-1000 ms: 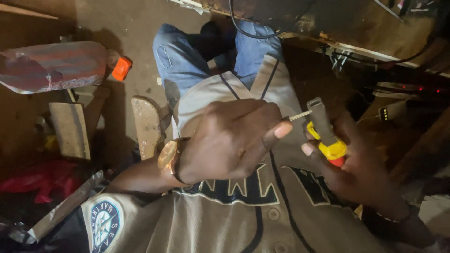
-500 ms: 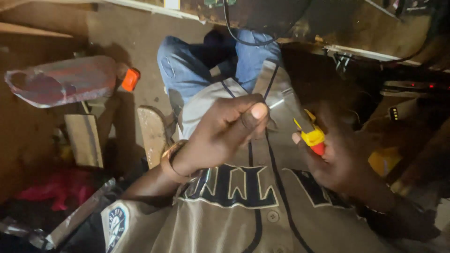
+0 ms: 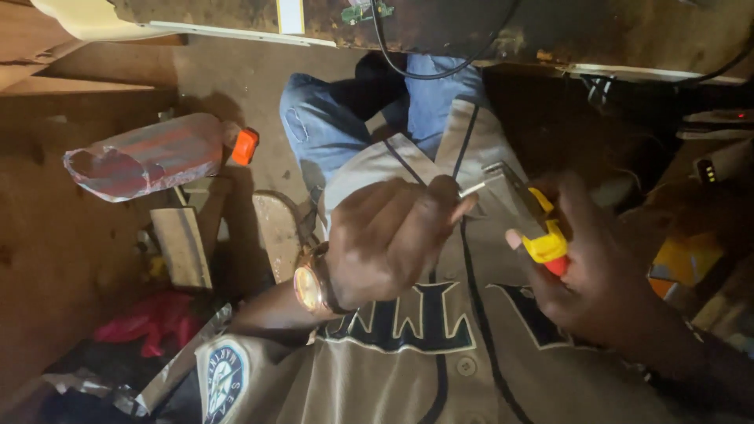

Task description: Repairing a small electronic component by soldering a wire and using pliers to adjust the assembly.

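Here the left hand [image 3: 389,239] is curled closed in front of the chest, thumb and forefinger pinching one end of a short, thin pale wire [image 3: 471,189]. The right hand [image 3: 597,271], just to its right, grips the yellow and red handles of a pair of pliers [image 3: 528,216], whose grey metal nose reaches up-left to meet the wire's free end.

The pliers look rigid and fairly weighty for their size; the moulded handles are the natural, non-slip place to hold. The wire seems light and bendable, likely to kink if forced and easy to let slip, so a fingertip pinch close to the pliers' nose suits it best.

Beyond the left hand's wrist, lower left, a crushed plastic bottle [image 3: 149,155] with an orange cap lies on the floor.
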